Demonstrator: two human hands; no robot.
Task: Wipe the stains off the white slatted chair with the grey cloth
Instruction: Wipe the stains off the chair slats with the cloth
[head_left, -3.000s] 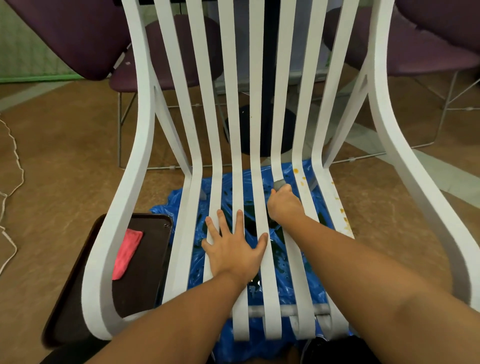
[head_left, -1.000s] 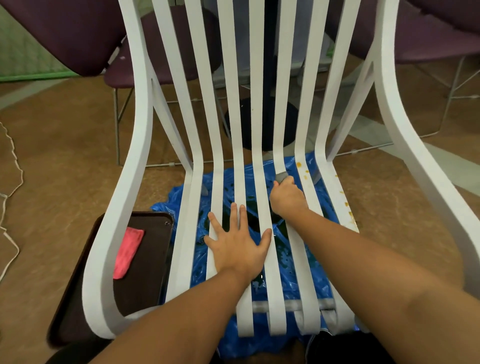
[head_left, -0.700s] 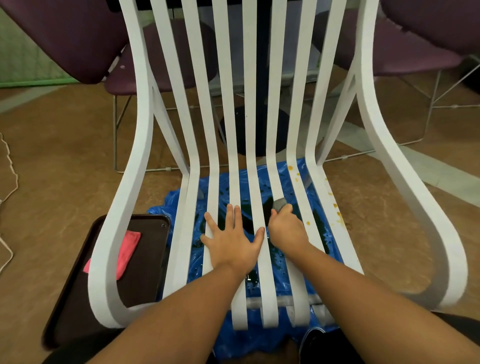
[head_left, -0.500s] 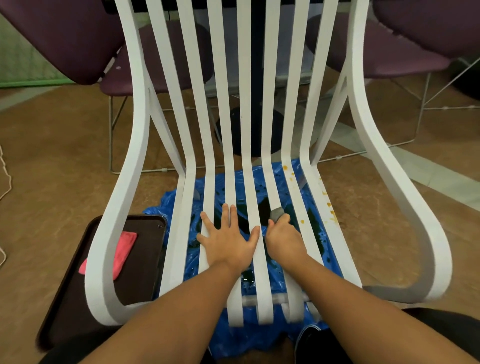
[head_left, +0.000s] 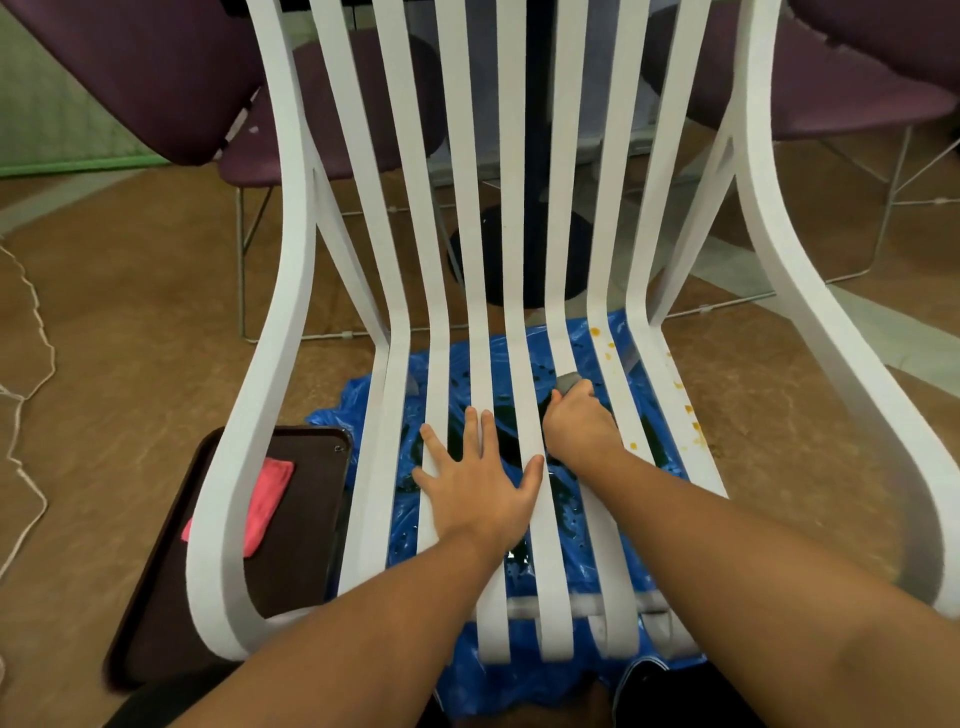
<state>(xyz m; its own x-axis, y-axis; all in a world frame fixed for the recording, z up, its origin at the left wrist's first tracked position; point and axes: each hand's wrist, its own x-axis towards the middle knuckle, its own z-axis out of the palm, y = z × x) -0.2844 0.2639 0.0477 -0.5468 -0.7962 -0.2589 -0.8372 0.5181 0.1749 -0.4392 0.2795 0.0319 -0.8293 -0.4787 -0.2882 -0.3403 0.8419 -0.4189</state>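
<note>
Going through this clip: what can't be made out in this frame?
Head view only.
Grey cloth: all but a corner hidden in the right hand.
White slatted chair: back's top cut off by the upper edge.
Pink cloth on the dark tray: partly behind the chair's armrest.

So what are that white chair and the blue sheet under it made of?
The chair looks like painted wood or moulded plastic: smooth matt white bent slats, no grain showing. The blue sheet looks like thin plastic film: glossy, crinkled, with bright highlights.

Bare forearms; left hand (head_left: 478, 488), right hand (head_left: 576, 428) bare; dark shoe (head_left: 670, 693), pale rim, at bottom edge.
</note>
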